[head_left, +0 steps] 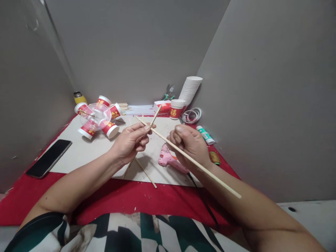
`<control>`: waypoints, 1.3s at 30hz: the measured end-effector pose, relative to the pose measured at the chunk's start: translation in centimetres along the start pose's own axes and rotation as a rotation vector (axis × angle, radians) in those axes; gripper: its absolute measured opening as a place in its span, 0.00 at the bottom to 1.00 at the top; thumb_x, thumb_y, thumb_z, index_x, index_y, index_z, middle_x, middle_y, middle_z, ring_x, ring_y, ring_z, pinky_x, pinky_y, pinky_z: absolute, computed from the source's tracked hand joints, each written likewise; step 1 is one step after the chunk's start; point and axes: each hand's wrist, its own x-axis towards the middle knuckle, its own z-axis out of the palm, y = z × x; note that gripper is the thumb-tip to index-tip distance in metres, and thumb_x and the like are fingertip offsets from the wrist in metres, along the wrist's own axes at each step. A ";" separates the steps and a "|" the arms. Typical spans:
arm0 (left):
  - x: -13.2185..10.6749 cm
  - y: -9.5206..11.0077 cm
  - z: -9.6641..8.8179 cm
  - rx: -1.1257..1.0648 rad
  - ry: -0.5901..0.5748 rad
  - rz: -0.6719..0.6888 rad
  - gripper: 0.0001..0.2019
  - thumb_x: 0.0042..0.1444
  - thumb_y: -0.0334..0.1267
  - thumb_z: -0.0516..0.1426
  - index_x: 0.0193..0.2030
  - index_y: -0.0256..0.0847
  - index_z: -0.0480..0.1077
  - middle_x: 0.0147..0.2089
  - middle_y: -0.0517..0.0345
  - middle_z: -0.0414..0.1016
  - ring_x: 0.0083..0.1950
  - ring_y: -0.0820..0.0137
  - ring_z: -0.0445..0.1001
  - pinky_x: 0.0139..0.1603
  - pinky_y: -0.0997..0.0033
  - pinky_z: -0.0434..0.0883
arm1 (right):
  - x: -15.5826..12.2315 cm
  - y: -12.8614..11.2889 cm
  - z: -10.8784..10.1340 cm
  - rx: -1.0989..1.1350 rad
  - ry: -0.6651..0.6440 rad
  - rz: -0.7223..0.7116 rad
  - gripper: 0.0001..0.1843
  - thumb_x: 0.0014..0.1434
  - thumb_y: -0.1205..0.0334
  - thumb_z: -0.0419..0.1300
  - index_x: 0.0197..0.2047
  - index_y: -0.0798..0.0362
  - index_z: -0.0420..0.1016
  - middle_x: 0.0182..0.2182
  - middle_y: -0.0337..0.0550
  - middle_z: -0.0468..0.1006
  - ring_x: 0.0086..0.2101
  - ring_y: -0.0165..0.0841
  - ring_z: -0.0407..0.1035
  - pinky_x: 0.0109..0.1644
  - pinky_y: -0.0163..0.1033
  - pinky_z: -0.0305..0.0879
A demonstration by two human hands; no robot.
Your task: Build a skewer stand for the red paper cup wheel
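My left hand (133, 138) pinches wooden sticks where they cross, above the middle of the table. One long wooden stick (210, 175) slants down to the right, passing in front of my right forearm. A second stick (156, 115) points up from the pinch. Below the hand, another thin stick (145, 173) shows; whether it joins the held ones is unclear. My right hand (190, 143) is closed just behind the long stick, fingers pressed together; anything in them is too small to see. Under it, partly covered, lies a pink glue gun (168, 159).
Red paper cups (115, 111) surround a clear plastic disc (105, 120) at the back left. A phone (49, 159) lies at the left edge. Stacked cups (190, 89), a coiled cable (193, 115) and a green-white tube (205, 135) stand right. Grey walls enclose the table.
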 end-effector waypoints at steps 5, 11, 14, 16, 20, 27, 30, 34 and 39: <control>0.2 -0.3 -0.2 0.065 0.030 0.046 0.12 0.46 0.38 0.69 0.36 0.33 0.77 0.25 0.66 0.64 0.19 0.85 0.58 0.15 0.85 0.48 | 0.6 -1.0 -0.7 -0.247 -0.237 0.276 0.31 0.56 0.33 0.57 0.22 0.54 0.68 0.14 0.36 0.67 0.14 0.24 0.58 0.17 0.32 0.53; 0.6 -0.6 -0.7 0.172 0.079 0.143 0.12 0.48 0.41 0.68 0.34 0.35 0.75 0.29 0.62 0.72 0.19 0.85 0.60 0.16 0.83 0.53 | 0.9 -2.5 -1.4 -0.351 -0.437 0.451 0.25 0.51 0.42 0.67 0.41 0.55 0.71 0.20 0.35 0.74 0.17 0.26 0.66 0.19 0.30 0.58; 0.8 -0.6 -1.1 0.201 0.084 0.138 0.12 0.50 0.42 0.67 0.35 0.35 0.74 0.29 0.61 0.74 0.19 0.83 0.61 0.16 0.83 0.56 | 1.0 -2.4 -1.4 -0.461 -0.384 0.375 0.23 0.55 0.43 0.64 0.39 0.56 0.73 0.16 0.32 0.67 0.16 0.23 0.59 0.19 0.30 0.53; 0.8 -0.5 -1.2 0.205 0.059 0.126 0.14 0.50 0.42 0.66 0.38 0.35 0.73 0.30 0.59 0.76 0.21 0.81 0.65 0.16 0.82 0.60 | 1.1 -2.3 -1.4 -0.521 -0.384 0.279 0.23 0.57 0.42 0.62 0.35 0.57 0.73 0.16 0.31 0.64 0.17 0.22 0.55 0.20 0.30 0.50; 0.8 -0.3 -1.3 0.213 0.028 0.122 0.15 0.47 0.39 0.67 0.40 0.34 0.73 0.32 0.55 0.79 0.20 0.79 0.67 0.17 0.79 0.64 | 1.2 -1.9 -1.5 -0.583 -0.425 0.180 0.23 0.61 0.43 0.57 0.29 0.56 0.70 0.15 0.30 0.59 0.18 0.23 0.51 0.21 0.32 0.46; 0.4 -0.3 -1.2 0.207 0.039 0.114 0.13 0.48 0.36 0.66 0.38 0.33 0.73 0.30 0.56 0.79 0.16 0.83 0.62 0.15 0.81 0.57 | 0.9 -1.9 -1.5 -0.674 -0.456 0.074 0.18 0.65 0.52 0.51 0.27 0.54 0.66 0.17 0.30 0.55 0.19 0.23 0.49 0.23 0.33 0.46; 0.2 -0.3 -1.1 0.199 0.027 0.108 0.09 0.49 0.35 0.65 0.35 0.34 0.73 0.30 0.56 0.79 0.16 0.83 0.62 0.14 0.82 0.56 | 0.7 -1.8 -1.5 -0.682 -0.451 0.055 0.18 0.65 0.53 0.51 0.26 0.54 0.65 0.17 0.31 0.55 0.20 0.24 0.49 0.24 0.33 0.47; 0.0 -0.3 -1.0 0.213 0.026 0.104 0.06 0.51 0.34 0.63 0.33 0.34 0.73 0.30 0.56 0.79 0.16 0.83 0.61 0.14 0.82 0.56 | 0.6 -1.5 -1.7 -0.734 -0.443 0.026 0.18 0.65 0.53 0.52 0.28 0.54 0.68 0.20 0.33 0.59 0.22 0.25 0.53 0.27 0.34 0.50; 0.0 -0.3 -0.9 0.237 0.038 0.101 0.05 0.50 0.33 0.62 0.31 0.34 0.73 0.30 0.56 0.79 0.16 0.83 0.61 0.14 0.81 0.55 | 0.5 -1.0 -1.8 -0.824 -0.440 -0.043 0.16 0.66 0.56 0.51 0.33 0.55 0.73 0.23 0.37 0.65 0.26 0.28 0.58 0.31 0.35 0.55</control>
